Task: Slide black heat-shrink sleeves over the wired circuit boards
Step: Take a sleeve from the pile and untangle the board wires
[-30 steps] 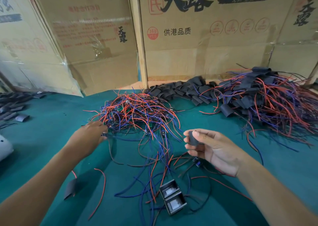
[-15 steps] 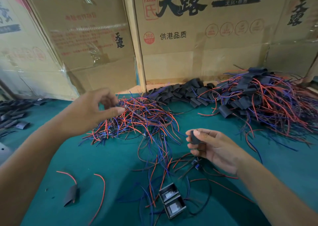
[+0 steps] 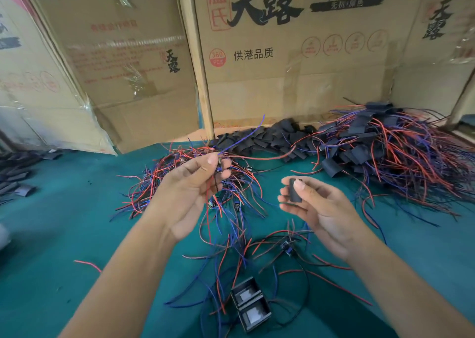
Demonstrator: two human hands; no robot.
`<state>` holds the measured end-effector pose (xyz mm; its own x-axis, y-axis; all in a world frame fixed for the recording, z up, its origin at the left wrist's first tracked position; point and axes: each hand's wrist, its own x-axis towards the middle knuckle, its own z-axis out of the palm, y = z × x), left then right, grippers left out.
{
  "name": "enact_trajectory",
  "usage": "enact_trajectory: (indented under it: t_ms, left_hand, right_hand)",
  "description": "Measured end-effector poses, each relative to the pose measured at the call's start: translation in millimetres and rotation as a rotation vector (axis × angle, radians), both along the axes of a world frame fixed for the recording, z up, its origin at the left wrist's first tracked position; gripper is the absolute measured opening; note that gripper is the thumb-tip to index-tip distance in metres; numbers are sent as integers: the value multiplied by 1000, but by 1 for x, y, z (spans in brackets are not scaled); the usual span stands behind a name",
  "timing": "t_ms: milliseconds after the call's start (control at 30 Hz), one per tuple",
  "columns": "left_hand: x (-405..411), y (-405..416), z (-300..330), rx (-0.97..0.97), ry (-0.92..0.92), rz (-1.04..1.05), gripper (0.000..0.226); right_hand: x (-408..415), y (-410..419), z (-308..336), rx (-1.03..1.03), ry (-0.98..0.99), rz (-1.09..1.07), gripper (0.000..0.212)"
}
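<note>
Overhead, a green felt tabletop (image 3: 64, 234) is seen, walled at the far side by printed cardboard boxes (image 3: 295, 62). Centrally, a short black heat-shrink sleeve (image 3: 295, 190) is pinched by the right hand (image 3: 318, 209); thin red and blue wires (image 3: 246, 147) are pinched by the left hand (image 3: 191, 188).

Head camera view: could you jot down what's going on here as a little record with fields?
Surface: green table
Left hand: raised, fingers pinching a wired circuit board, red and blue leads trailing out
Right hand: holds a black sleeve between thumb and fingers
Sleeve on board: not yet; hands apart
Unsleeved stock: wire tangle behind the left hand
Spare sleeves: sleeve pile by the cardboard boxes
Far right: heap of sleeved boards
</note>
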<state>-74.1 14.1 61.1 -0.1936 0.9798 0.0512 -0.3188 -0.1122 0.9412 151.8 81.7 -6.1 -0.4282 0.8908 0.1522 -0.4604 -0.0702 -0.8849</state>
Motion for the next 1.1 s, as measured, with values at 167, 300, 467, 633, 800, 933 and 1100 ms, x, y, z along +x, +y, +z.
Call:
enact_trajectory:
  t_ms: [167,300,467,633,800,933,1100]
  left_hand:
    - [10,7,-23,-17,-241,-3,10]
    - [8,11,-34,8,-370,64,23]
    - [1,11,-32,105,-648,111,20]
    - [-2,6,-27,205,-814,65,26]
    - [-3,2,-24,243,-978,17,27]
    - [0,1,-28,219,-877,-4,24]
    - [17,5,-37,153,-499,130,29]
  right_hand:
    - [4,1,1,51,-102,-20,31]
    - [8,3,-4,214,-403,-97,20]
    - [2,-5,-10,496,-795,-98,22]
    - [-8,-17,-12,578,-834,-1,22]
    - [-15,-24,-14,555,-813,65,33]
    - [-14,-21,-12,448,-686,53,18]
    - [-14,-24,-6,204,-373,112,16]
